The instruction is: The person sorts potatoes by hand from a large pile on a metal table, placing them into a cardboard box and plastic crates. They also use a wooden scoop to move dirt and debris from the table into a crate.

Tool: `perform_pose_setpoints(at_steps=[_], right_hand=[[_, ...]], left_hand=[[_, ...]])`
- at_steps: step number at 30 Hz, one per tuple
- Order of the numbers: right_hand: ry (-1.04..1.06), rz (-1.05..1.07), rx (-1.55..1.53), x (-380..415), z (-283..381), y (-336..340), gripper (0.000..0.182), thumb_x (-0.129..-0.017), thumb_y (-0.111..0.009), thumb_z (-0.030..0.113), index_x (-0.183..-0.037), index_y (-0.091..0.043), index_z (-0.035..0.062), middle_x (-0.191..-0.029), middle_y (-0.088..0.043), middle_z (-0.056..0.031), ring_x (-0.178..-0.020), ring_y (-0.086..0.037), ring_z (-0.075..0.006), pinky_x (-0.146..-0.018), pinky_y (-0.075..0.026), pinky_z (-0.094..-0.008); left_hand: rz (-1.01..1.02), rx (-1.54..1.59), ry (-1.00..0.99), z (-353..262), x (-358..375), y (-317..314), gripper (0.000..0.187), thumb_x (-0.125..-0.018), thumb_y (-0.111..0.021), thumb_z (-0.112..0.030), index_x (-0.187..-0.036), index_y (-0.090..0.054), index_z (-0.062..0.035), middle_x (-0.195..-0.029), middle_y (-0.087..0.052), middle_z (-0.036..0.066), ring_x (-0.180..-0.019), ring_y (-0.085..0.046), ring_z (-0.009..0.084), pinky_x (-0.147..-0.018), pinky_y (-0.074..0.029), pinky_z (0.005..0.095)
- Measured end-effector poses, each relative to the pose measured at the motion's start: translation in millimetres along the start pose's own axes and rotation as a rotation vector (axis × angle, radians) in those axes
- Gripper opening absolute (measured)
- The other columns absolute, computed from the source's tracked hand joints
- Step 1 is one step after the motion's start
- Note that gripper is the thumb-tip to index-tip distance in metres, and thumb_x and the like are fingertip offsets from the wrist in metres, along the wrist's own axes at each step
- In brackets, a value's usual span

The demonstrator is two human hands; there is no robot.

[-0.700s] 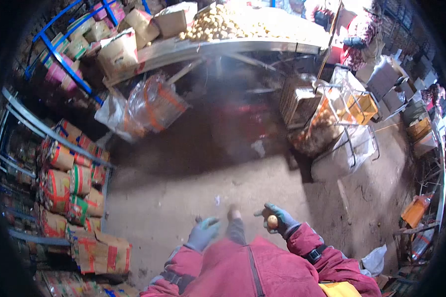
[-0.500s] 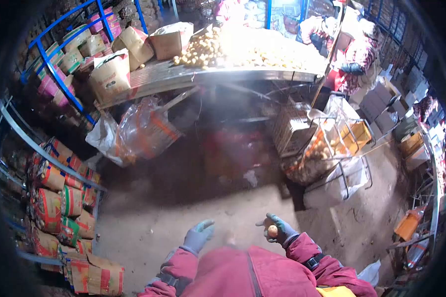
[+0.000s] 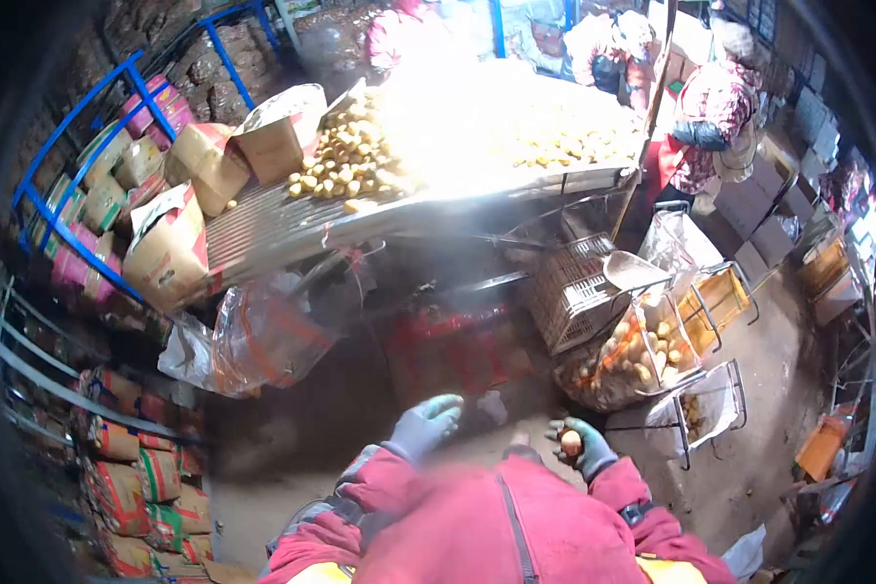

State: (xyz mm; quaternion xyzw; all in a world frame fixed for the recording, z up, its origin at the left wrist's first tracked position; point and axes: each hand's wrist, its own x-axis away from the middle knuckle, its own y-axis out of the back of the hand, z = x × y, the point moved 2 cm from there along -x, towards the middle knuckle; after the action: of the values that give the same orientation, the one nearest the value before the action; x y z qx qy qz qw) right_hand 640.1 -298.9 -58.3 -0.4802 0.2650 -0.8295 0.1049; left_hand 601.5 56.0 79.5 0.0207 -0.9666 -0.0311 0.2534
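Observation:
My right hand (image 3: 591,452), in a grey-green work glove, is closed around a small round potato (image 3: 570,443). My left hand (image 3: 424,428), gloved alike, is held out in front of my chest with its fingers stretched and nothing visible in it. Ahead stands a ribbed metal sorting table (image 3: 263,226) with a heap of potatoes (image 3: 346,161) on it, partly washed out by glare. Nearest to my right hand is a mesh sack of potatoes (image 3: 642,360) in a metal frame, and a white sack (image 3: 703,414) hangs in another frame beside it.
Cardboard boxes (image 3: 170,248) stand at the table's left end. A plastic-wrapped bundle (image 3: 268,336) lies below it. Packed cartons (image 3: 122,492) are stacked at left behind a metal rail. A plastic crate (image 3: 579,292) sits under the table's right side. Co-workers (image 3: 706,117) stand at the far right.
The table and sacks appear nearer, and the view has shifted. Both hands sit further right in the picture. The potato remains in my right hand.

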Motion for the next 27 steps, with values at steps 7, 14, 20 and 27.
perform_pose_setpoints(at_steps=[7, 14, 20, 27], right_hand=[[0.108, 0.079, 0.179, -125.3, 205.8, -76.8, 0.028, -0.097, -0.062, 0.04, -0.108, -0.066, 0.0133, -0.091, -0.073, -0.007, -0.077, -0.07, -0.0239, -0.057, -0.055, -0.0354], [0.829, 0.364, 0.112, -152.9, 464.2, -272.5, 0.073, -0.103, -0.042, 0.058, -0.155, -0.031, 0.0083, -0.153, -0.041, -0.0124, -0.117, -0.06, -0.0296, -0.093, -0.052, -0.0482], [0.315, 0.38, 0.269, -241.8, 464.2, -301.7, 0.056, -0.104, -0.048, 0.048, -0.14, -0.051, 0.0042, -0.129, -0.066, -0.0167, -0.077, -0.071, -0.0237, -0.073, -0.058, -0.0376], [0.128, 0.175, 0.257, -334.4, 475.0, -328.2, 0.05, -0.106, -0.044, 0.046, -0.133, -0.058, 0.0058, -0.117, -0.071, -0.0097, -0.073, -0.065, -0.018, -0.066, -0.053, -0.033]], left_hand=[[-0.169, 0.055, 0.003, -87.6, -89.0, 24.5, 0.031, -0.101, -0.061, -0.014, -0.132, -0.065, -0.0076, -0.118, -0.069, 0.005, -0.089, -0.068, 0.0108, -0.077, -0.054, 0.0243], [-0.309, 0.13, -0.017, -129.3, -196.2, 79.2, 0.031, -0.1, -0.062, -0.013, -0.131, -0.064, -0.007, -0.114, -0.069, 0.003, -0.086, -0.068, 0.0105, -0.073, -0.053, 0.0235], [-0.388, 0.16, -0.148, -184.2, -347.9, 165.4, 0.035, -0.098, -0.066, -0.011, -0.133, -0.064, -0.0066, -0.102, -0.068, -0.003, -0.075, -0.057, 0.0031, -0.065, -0.047, 0.0187], [-0.509, -0.393, -0.347, -246.4, -539.1, 271.8, 0.048, -0.09, -0.072, -0.014, -0.135, -0.06, 0.0001, -0.123, -0.069, 0.017, -0.104, -0.068, 0.0219, -0.09, -0.054, 0.0331]])
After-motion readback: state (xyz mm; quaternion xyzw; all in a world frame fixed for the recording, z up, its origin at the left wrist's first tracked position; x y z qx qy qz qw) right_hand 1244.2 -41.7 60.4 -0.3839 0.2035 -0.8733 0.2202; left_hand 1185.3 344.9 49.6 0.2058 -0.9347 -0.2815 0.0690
